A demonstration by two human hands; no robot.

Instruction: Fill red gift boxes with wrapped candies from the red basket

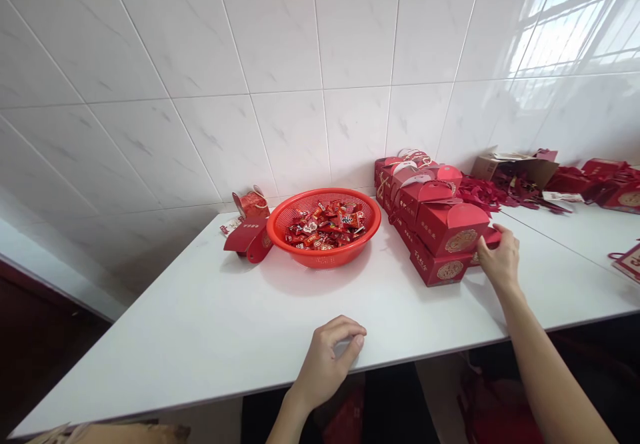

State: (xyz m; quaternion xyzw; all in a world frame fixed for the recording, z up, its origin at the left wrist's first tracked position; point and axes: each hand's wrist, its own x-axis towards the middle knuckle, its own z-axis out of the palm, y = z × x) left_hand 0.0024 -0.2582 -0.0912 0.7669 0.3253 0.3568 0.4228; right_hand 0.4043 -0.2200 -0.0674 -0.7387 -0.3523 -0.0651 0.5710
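My left hand [330, 357] hovers or rests at the table's front edge, fingers curled and the thumb close to the fingertips, with nothing visible in it. On the right, my right hand [500, 255] has its thumb and fingers around a red gift box [493, 237], which is mostly hidden behind the stack and the hand. Just left of it stand stacked red gift boxes [445, 231] with gold round emblems and scalloped tops, reaching back to the wall. An orange-red plastic colander [320, 259] full of wrapped candies [327, 225] sits left of the stack.
Open red cartons [250, 234] lie left of the colander on the white table [200, 337]. Behind the stack at right are red ribbons [483, 194], an open cardboard box [525, 167] and more red boxes [623, 187]. A tiled wall [280, 131] bounds the back.
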